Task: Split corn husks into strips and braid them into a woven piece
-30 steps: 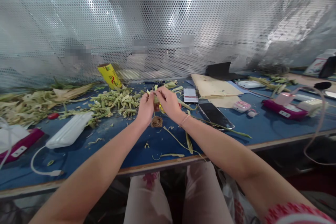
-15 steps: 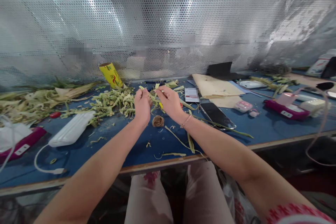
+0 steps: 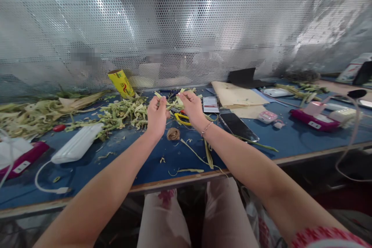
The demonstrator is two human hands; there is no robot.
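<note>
Left hand point(image 3: 157, 114) apparently pinches strip point(image 3: 158, 95); tube point(image 3: 122, 84) lettering blurred.

extends left forearm point(image 3: 116, 174) and right forearm point(image 3: 247, 164) toward the brown coil point(image 3: 173, 134); holds left hand point(image 3: 157, 116) beyond it to the left, right hand point(image 3: 192, 109) beyond it to the right; pinches with both.

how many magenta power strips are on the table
2. The left power strip lies at the picture's left edge, beside the white cabled device; the right power strip lies right of the phone. Others could be hidden.
</note>
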